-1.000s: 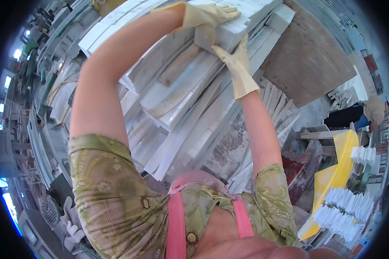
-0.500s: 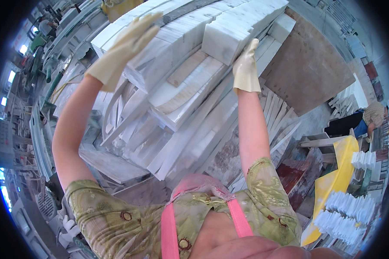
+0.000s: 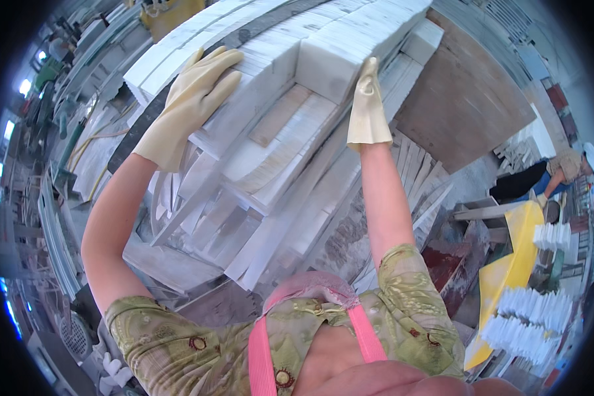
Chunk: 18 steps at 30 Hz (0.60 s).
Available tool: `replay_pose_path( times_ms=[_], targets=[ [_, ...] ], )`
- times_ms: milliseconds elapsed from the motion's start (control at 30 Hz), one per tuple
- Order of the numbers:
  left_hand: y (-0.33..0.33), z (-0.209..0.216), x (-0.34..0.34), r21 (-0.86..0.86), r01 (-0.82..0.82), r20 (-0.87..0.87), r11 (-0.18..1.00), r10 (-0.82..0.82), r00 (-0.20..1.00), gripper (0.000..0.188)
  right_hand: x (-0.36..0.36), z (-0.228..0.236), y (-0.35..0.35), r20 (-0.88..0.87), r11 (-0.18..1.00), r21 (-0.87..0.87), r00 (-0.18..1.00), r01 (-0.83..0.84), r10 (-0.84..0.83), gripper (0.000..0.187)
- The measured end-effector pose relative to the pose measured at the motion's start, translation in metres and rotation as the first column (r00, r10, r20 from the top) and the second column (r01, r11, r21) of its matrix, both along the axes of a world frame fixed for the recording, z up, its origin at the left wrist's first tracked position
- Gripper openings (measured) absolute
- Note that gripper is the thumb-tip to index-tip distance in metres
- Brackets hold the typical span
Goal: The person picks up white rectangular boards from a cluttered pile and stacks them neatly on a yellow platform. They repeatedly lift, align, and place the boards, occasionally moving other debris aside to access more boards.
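My left hand (image 3: 195, 109), in a cream rubber glove, lies with its fingers stretched out on the near left end of a row of white stone slabs (image 3: 261, 72). My right hand (image 3: 369, 109), gloved alike, is held flat and upright along the right side of a taller block of white slabs (image 3: 333, 56); its fingers are extended and hold nothing. The two sets of slabs meet in a step between my hands. In that step lie a brownish flat piece (image 3: 280, 115) and a pale curved strip (image 3: 270, 165).
Loose stone offcuts (image 3: 211, 224) lie below the stack. A large brown board (image 3: 462, 99) is to its right. Farther right are a yellow sheet (image 3: 525, 237), bundles of thin white pieces (image 3: 525, 323) and a bent-over person (image 3: 564, 175). A dark curved strip (image 3: 261, 30) runs along the slabs' far side.
My left hand has come down and nearer, from a blurred position over the stack onto the slabs. My right hand has shifted slightly left along the block's side. The view has moved a little.
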<state>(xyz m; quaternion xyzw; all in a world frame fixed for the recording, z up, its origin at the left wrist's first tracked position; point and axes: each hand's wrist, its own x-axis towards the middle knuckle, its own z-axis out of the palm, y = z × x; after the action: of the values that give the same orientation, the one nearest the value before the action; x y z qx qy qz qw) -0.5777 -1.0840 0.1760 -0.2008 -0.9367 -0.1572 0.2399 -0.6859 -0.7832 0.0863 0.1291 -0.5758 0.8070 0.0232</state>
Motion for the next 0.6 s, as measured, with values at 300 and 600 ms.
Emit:
replay_pose_path(
  times_ms=[300,600],
  targets=[
    [-0.004,-0.004,-0.005,0.042,0.036,-0.055,0.998,-0.033,0.998,0.036,-0.067,0.043,0.070,-0.591,0.871,0.413,0.806,0.266,0.034,0.055],
    [-0.005,-0.010,-0.006,0.041,0.039,-0.126,0.998,-0.033,0.991,0.033,-0.075,0.044,0.053,-0.717,0.300,0.697,0.642,0.652,0.271,0.046]
  ],
)
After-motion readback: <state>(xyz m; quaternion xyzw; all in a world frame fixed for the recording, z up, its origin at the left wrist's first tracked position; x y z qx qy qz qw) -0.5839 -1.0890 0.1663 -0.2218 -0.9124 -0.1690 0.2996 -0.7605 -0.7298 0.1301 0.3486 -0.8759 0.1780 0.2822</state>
